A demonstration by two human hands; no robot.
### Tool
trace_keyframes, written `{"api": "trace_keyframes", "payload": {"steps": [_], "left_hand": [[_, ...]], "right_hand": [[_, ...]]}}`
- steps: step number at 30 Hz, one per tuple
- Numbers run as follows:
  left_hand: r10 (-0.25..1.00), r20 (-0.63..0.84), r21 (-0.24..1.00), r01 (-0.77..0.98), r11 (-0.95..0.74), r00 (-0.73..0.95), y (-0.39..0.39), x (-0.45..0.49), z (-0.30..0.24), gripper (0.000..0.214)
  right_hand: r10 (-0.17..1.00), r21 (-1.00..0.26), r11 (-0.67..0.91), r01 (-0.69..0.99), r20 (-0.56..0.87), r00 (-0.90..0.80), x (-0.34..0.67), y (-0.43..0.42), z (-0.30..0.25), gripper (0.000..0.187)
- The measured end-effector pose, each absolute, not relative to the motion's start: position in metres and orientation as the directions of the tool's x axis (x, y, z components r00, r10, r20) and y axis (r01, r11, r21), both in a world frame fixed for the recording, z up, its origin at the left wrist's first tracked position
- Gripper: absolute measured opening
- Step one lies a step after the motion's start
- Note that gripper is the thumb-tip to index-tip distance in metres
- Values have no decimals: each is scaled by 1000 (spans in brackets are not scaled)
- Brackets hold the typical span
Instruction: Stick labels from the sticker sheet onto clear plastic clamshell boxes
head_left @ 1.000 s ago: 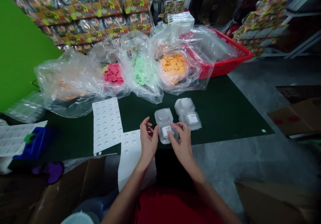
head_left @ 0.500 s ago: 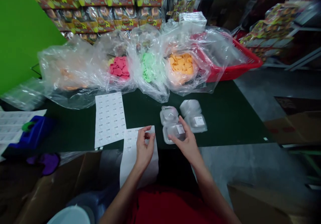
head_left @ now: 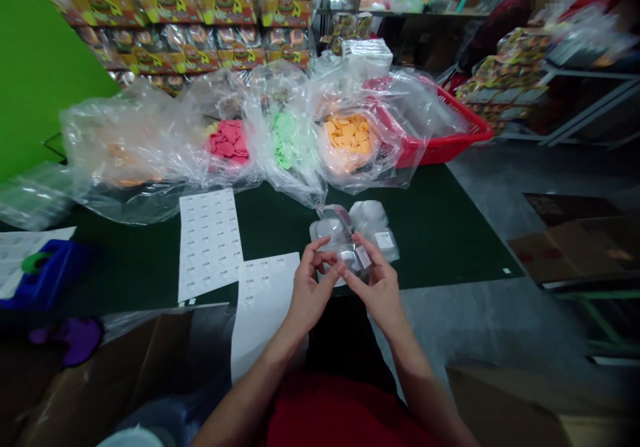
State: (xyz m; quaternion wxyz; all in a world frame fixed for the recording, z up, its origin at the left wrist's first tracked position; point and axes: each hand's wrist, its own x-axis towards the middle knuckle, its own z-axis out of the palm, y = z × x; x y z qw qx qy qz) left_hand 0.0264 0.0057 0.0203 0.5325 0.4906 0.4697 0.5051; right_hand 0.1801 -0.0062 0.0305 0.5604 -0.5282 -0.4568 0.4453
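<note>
My left hand (head_left: 313,287) and my right hand (head_left: 377,283) meet at the table's front edge, thumbs nearly touching. Between them is a clear plastic clamshell box (head_left: 349,255), its near part tipped up and a small white label on its right side. Fingers of both hands are closed around its sides and partly cover it. Beneath and behind it shows another clear clamshell (head_left: 325,229). Just right lies a further clear clamshell stack (head_left: 369,215) with a white label (head_left: 384,240). Left of my left hand, a partly used label sheet (head_left: 270,320) hangs over the edge.
A fuller label sheet (head_left: 210,240) lies further left, near a blue tape dispenser (head_left: 47,273). Behind stand plastic bags holding pink pieces (head_left: 229,141), green pieces (head_left: 284,141) and orange pieces (head_left: 349,133), plus a red basket (head_left: 425,153). Packaged toy burgers (head_left: 175,3) are stacked at the back.
My left hand has moved right from above the label sheet to the clamshell box. My right hand has closed on it too, and the box has tipped up. The whole view has shifted slightly.
</note>
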Motion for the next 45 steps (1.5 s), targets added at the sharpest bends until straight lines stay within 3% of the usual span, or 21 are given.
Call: {"api": "trace_keyframes", "payload": {"steps": [2, 4, 11, 15, 18, 21, 24, 28, 32, 35, 37, 41, 45], "left_hand": [[989, -122, 963, -232, 139, 85, 10, 27, 24, 62], [982, -167, 942, -279, 185, 89, 14, 25, 26, 66], [971, -164, 917, -334, 216, 175, 14, 26, 40, 68], [998, -31, 993, -115, 37, 54, 10, 31, 50, 47], [979, 189, 968, 156, -198, 74, 11, 28, 60, 40], [851, 442, 788, 331, -520, 284, 18, 17, 75, 49], [715, 547, 596, 398, -698, 436, 27, 2, 88, 57], [724, 532, 529, 496, -689, 440, 38, -34, 95, 53], [814, 581, 631, 633, -449, -2, 45, -76, 96, 54], [784, 532, 807, 472, -355, -319, 43, -79, 92, 62], [833, 395, 910, 289, -297, -387, 37, -65, 84, 63], [959, 68, 994, -62, -88, -276, 13, -30, 59, 57], [980, -162, 955, -269, 125, -117, -5, -5, 37, 56]], "right_hand": [[986, -998, 13, -68, 1, 168, 174, -9, 25, 69], [989, -990, -28, -138, -48, 143, 172, -11, 18, 67], [984, -960, -24, -279, -72, 162, 184, -10, 20, 54], [991, -963, 20, -269, -16, 131, 193, -9, 30, 59], [996, -958, 33, -284, 9, 88, 205, -9, 40, 56], [998, -963, 35, -268, 21, 55, 218, -10, 56, 61], [1000, -983, 16, -182, 19, -16, 229, -12, 76, 64], [997, -983, -43, -178, -30, -74, 253, -18, 90, 73], [993, -986, -19, -167, -38, 109, 281, -12, 73, 74], [934, -971, 97, 220, 165, 318, 278, 14, 44, 65], [912, -873, 77, 482, 257, 320, 267, 36, 23, 64], [949, -659, -16, 752, 228, 220, 249, 59, 0, 63], [968, -549, 2, 836, 211, 136, 253, 50, -7, 54]]}}
